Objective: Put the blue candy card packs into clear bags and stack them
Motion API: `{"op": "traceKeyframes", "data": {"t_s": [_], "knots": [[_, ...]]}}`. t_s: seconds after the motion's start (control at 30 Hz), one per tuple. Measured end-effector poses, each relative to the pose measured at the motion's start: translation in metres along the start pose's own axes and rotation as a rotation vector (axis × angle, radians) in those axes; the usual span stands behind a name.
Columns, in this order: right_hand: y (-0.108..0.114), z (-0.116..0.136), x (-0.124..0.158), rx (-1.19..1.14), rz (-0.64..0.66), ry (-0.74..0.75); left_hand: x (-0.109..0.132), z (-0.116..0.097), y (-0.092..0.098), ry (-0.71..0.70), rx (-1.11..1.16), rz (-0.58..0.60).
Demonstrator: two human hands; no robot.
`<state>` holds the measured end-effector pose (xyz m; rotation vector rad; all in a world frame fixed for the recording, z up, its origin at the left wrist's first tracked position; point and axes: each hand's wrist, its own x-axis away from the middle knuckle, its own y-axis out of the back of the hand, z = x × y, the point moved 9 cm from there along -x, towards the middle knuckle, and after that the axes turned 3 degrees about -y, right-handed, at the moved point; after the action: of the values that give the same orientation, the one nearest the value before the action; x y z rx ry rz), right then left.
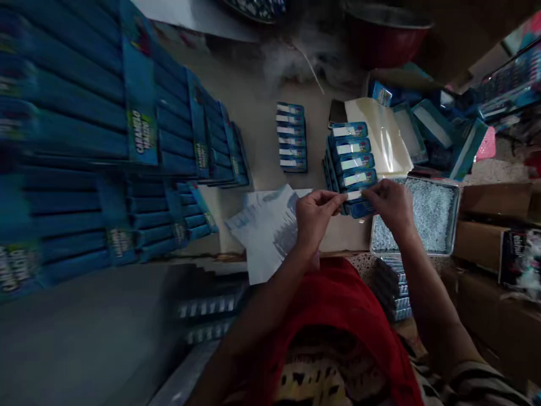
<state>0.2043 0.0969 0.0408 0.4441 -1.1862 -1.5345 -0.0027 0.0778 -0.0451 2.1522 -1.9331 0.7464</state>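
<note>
Pinching with thumb and fingertips, the left grip [315, 217] and the right grip [391, 206] hold one blue packet [355, 197] between them. It sits at the near end of a row of packets [350, 155] on the table [262, 96]. A tray [457, 220] of white pellets lies just right of it, and loose papers [266, 231] lie left.

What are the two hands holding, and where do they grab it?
A small blue packet with a white strip. The left hand pinches its left end and the right hand pinches its right end.
</note>
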Motion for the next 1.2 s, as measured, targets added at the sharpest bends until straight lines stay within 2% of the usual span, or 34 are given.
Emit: {"op": "traceKeyframes", "data": {"t_s": [0.1, 0.17, 0.23, 0.27, 0.33, 0.4, 0.47, 0.53, 0.6, 0.67, 0.77, 0.93, 1.07, 1.2], "knots": [[0.002, -0.022, -0.014, -0.091, -0.075, -0.083, -0.012, 0.036, -0.006, 0.228, 0.163, -0.029], [-0.004, -0.032, -0.018, -0.224, -0.042, -0.128, -0.017, 0.057, -0.009, 0.332, 0.216, -0.070], [-0.010, -0.036, -0.017, -0.387, 0.026, -0.154, -0.020, 0.069, -0.008, 0.372, 0.211, -0.114], [-0.010, -0.035, -0.015, -0.466, 0.043, -0.160, -0.019, 0.069, -0.005, 0.344, 0.188, -0.143], [-0.006, -0.030, -0.007, -0.618, 0.058, -0.152, -0.013, 0.051, 0.010, 0.155, 0.126, -0.241], [0.003, -0.020, 0.002, -0.747, 0.063, -0.125, 0.007, 0.018, 0.022, -0.087, 0.053, -0.296], [0.010, -0.009, 0.011, -0.809, 0.060, -0.084, 0.032, -0.007, 0.017, -0.189, 0.001, -0.181], [0.016, -0.001, 0.018, -0.789, 0.019, -0.038, 0.054, -0.017, -0.004, -0.130, -0.013, 0.040], [0.017, 0.005, 0.024, -0.725, -0.026, 0.004, 0.070, -0.020, -0.022, -0.067, 0.003, 0.180], [0.014, 0.008, 0.028, -0.677, -0.046, 0.037, 0.077, -0.022, -0.027, -0.050, 0.016, 0.165], [0.008, 0.004, 0.033, -0.737, -0.004, 0.040, 0.077, -0.021, -0.020, -0.067, 0.016, 0.079], [0.001, -0.016, 0.046, -0.796, 0.171, 0.018, 0.076, -0.020, -0.008, -0.074, -0.082, 0.162], [0.009, -0.031, 0.048, -0.655, -0.001, -0.017, 0.063, -0.028, -0.002, -0.092, -0.221, 0.174], [0.010, -0.024, 0.039, -0.534, -0.093, 0.015, 0.042, -0.031, -0.003, -0.111, -0.289, 0.183]]}}
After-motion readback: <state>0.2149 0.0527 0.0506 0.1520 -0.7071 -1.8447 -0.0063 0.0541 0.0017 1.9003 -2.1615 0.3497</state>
